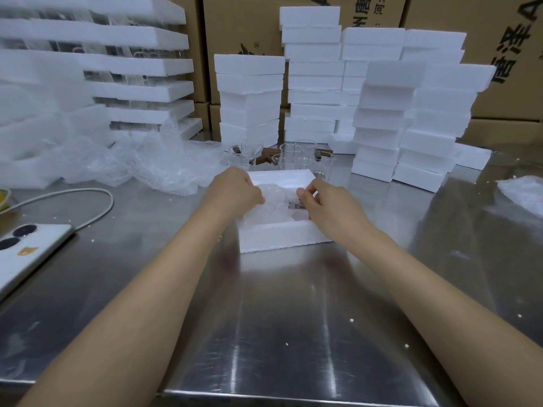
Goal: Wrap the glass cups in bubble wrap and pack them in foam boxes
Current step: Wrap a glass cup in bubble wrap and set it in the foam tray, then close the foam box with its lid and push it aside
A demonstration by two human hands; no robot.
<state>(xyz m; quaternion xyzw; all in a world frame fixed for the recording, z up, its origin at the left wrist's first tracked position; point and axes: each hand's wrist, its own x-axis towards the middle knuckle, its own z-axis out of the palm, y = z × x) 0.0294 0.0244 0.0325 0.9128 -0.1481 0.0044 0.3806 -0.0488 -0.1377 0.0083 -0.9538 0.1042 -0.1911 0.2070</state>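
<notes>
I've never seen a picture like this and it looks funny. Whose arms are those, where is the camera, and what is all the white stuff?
There is no machine here, just a person working with bare hands. The camera sits on the person's head and looks down, so you see their arms as if they were your own. The left hand and right hand both grip a bubble-wrap bundle, most likely a wrapped cup, inside an open foam box on a shiny metal table. Behind the box stand bare glass cups. To the left lies loose bubble wrap, and nearer you a phone with a cable beside it. The white towers are stacked foam boxes.
</notes>
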